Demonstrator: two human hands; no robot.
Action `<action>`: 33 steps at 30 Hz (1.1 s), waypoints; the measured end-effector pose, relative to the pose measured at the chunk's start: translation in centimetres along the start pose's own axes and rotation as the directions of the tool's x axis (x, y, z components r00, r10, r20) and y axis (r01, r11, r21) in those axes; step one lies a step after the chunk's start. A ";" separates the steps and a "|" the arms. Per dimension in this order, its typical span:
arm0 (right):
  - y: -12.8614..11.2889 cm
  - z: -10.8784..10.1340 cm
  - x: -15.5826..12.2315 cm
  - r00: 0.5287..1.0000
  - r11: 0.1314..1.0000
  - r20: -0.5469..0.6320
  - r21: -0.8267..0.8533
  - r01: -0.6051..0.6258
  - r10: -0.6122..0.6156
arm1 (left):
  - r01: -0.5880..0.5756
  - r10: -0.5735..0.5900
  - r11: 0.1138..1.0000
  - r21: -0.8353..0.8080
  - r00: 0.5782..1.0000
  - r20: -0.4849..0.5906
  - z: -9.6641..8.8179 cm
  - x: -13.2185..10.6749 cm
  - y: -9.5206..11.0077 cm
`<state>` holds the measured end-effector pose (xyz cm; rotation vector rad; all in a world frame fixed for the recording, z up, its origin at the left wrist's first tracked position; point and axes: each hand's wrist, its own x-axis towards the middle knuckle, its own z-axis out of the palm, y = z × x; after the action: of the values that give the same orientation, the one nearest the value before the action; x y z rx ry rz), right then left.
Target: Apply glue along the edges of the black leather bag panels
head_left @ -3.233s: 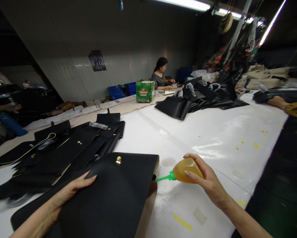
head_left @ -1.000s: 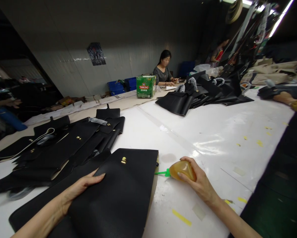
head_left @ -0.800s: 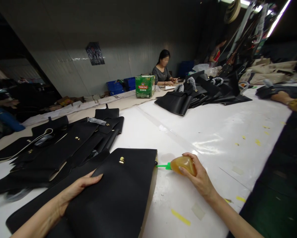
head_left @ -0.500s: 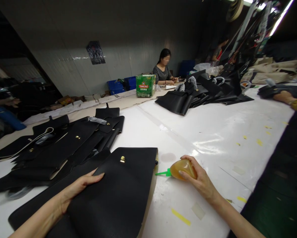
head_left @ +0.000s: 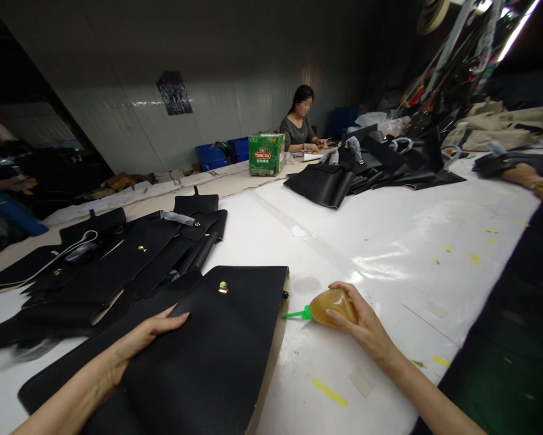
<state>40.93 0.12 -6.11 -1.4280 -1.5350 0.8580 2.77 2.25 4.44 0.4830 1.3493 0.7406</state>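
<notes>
A black leather bag piece (head_left: 217, 350) with a gold clasp (head_left: 223, 287) lies in front of me, its pale raw edge facing right. My left hand (head_left: 151, 335) grips it from the left, thumb on top and the other fingers hidden by the leather. In my right hand (head_left: 362, 323) is a squeeze bottle of amber glue-like liquid (head_left: 330, 307), held on its side. Its green nozzle (head_left: 299, 313) points left, with the tip at or very close to the raw edge. Whether any liquid comes out cannot be seen.
More black bag pieces (head_left: 130, 260) are heaped on the left, others (head_left: 366, 163) at the far side. A green carton (head_left: 266, 154) stands near a seated person (head_left: 299, 127). Another person's hand (head_left: 520, 175) rests on black leather at right. Yellow tape scraps (head_left: 329, 393) dot the white table (head_left: 389, 241).
The nozzle tip and bottle have shifted very slightly left towards the leather edge. The whole view has tilted a little; my left hand keeps its place on the bag piece.
</notes>
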 end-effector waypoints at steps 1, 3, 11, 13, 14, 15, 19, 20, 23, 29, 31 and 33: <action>0.1 0.0 0.2 0.999 1.000 -0.038 -0.008 0.013 -0.014 | 0.002 -0.002 1.000 0.001 1.000 -0.002 -0.1 0.0 0.0; 0.3 0.0 0.4 0.995 0.999 -0.090 -0.028 0.037 -0.039 | 0.001 -0.001 1.000 0.003 1.000 -0.002 -0.2 0.0 -0.1; -0.3 0.4 -0.9 0.998 0.998 0.046 0.041 -0.038 0.036 | -0.008 0.008 1.000 0.004 0.999 0.038 -0.6 0.0 -0.3; -0.3 0.4 -0.6 1.000 1.000 -0.013 0.027 -0.015 0.015 | -0.009 0.008 1.000 0.002 0.999 0.040 -0.7 0.0 -0.3; -0.2 0.4 -0.5 0.999 1.000 -0.045 0.013 -0.002 0.003 | -0.007 0.007 1.000 0.000 0.999 0.037 -0.8 0.0 -0.3; -0.2 0.4 -0.5 0.998 1.000 -0.059 0.003 0.002 -0.002 | -0.008 0.008 1.000 -0.002 0.999 0.033 -0.9 0.1 -0.3; -0.2 0.7 -1.4 0.998 0.998 0.051 0.048 -0.042 0.040 | -0.019 0.020 1.000 -0.025 0.999 0.032 -1.4 0.4 -0.9; -0.3 0.8 -1.7 0.995 0.997 0.086 0.064 -0.052 0.047 | -0.022 0.023 0.999 -0.030 0.999 0.036 -1.6 0.5 -1.0; -0.5 0.9 -2.2 0.995 0.996 0.076 0.062 -0.063 0.059 | -0.026 0.027 0.999 -0.033 0.999 0.046 -2.1 0.9 -1.5; -1.2 1.3 -3.0 0.997 0.997 0.036 0.031 -0.064 0.063 | -0.031 0.033 0.999 -0.042 0.998 0.058 -2.9 1.3 -2.1; -1.4 1.6 -3.5 0.989 0.993 0.115 0.059 -0.098 0.091 | -0.028 0.031 0.999 -0.039 0.997 0.074 -3.1 1.3 -2.3; -1.4 1.7 -3.8 0.990 0.992 0.111 0.069 -0.101 0.093 | -0.025 0.028 0.999 -0.040 0.996 0.087 -3.4 1.3 -2.4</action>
<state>38.78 -3.65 -5.99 -1.4316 -1.5059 1.0552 -0.03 1.17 1.24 0.4978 1.2468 0.7577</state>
